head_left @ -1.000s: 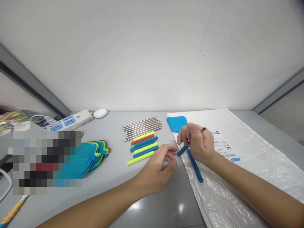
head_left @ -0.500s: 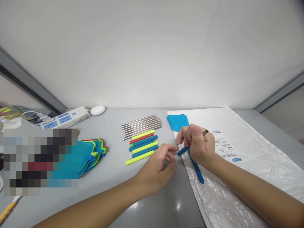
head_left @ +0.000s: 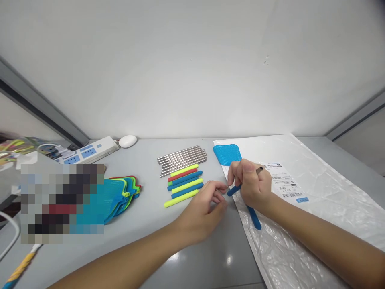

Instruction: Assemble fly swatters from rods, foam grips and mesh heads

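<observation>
My right hand (head_left: 255, 182) is closed around a metal tube (head_left: 260, 169) whose open end shows above the fist. From the fist's other side sticks out a blue handle (head_left: 234, 190); the join is hidden by my fingers. My left hand (head_left: 207, 212), loosely curled with nothing visible in it, has its fingertips close to that handle's tip. Beneath the right hand, a blue mesh fly swatter head (head_left: 227, 154) and another blue handle (head_left: 255, 218) lie on a white mailer bag (head_left: 319, 176); what lies between them is covered. Left of my hands are several coloured handles (head_left: 183, 188).
Several thin metal rods (head_left: 183, 158) lie behind the handles. Further left is a stack of coloured swatter heads (head_left: 117, 196), partly under a blurred patch. A power strip (head_left: 96, 149) and a white oval object (head_left: 128, 141) are near the back wall.
The view has shifted slightly, so things on the table appear a little further right. My right hand keeps its hold, and more of the metal tube's end shows.
</observation>
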Demonstrator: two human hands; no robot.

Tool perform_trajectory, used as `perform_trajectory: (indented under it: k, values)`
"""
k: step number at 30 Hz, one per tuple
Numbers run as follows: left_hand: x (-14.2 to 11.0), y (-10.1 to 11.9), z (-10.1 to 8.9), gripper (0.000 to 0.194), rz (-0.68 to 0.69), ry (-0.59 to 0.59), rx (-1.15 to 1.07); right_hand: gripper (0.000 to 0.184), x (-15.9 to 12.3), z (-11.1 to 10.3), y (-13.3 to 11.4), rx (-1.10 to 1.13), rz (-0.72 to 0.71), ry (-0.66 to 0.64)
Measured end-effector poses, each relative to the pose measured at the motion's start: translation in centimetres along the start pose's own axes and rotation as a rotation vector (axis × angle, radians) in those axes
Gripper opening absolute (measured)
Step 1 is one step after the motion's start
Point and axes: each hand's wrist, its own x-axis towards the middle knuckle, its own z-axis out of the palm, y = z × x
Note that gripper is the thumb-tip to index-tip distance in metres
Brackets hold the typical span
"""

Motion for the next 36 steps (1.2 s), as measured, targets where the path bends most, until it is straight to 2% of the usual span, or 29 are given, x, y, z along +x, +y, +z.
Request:
perform_trajectory:
  k: [4, 10, 13, 16, 18, 21, 27, 31, 36]
  values:
    - [0.0, 0.2, 0.0, 0.027, -0.006, -0.002, 0.006, 0.05, 0.1, 0.2, 0.0, 0.017, -0.009, 0.005]
    - [-0.2, 0.1, 0.2, 0.027, 0.037, 0.03, 0.074, 0.054, 1.6, -0.7, -0.3, 0.086, 0.073, 0.192]
    - [-0.2, 0.0, 0.2, 0.029, 0.021, 0.044, 0.073, 0.052, 2.7, -1.6, -0.4, 0.173, 0.158, 0.342]
    - [-0.1, 0.2, 0.2, 0.026, -0.028, 0.056, 0.08, 0.048, 3.2, -1.9, -0.2, 0.283, 0.297, 0.42]
    - [-0.1, 0.6, 0.1, 0.019, -0.028, 0.048, 0.139, 0.045, 3.0, -1.8, 0.0, 0.326, 0.378, 0.421]
    - [-0.1, 1.0, -0.1, 0.024, 0.013, 0.024, 0.231, 0.046, 2.6, -1.4, 0.4, 0.354, 0.448, 0.394]
    - [-0.2, 1.1, -0.2, 0.024, 0.068, -0.036, 0.265, 0.049, 2.2, -1.3, 1.3, 0.357, 0.458, 0.334]
    - [-0.2, 1.0, -0.4, 0.03, 0.125, -0.009, 0.31, 0.05, 2.2, -1.3, 1.5, 0.388, 0.461, 0.307]
    - [-0.4, 1.1, -0.4, 0.035, 0.203, 0.052, 0.308, 0.05, 2.1, -1.2, 1.3, 0.455, 0.539, 0.347]
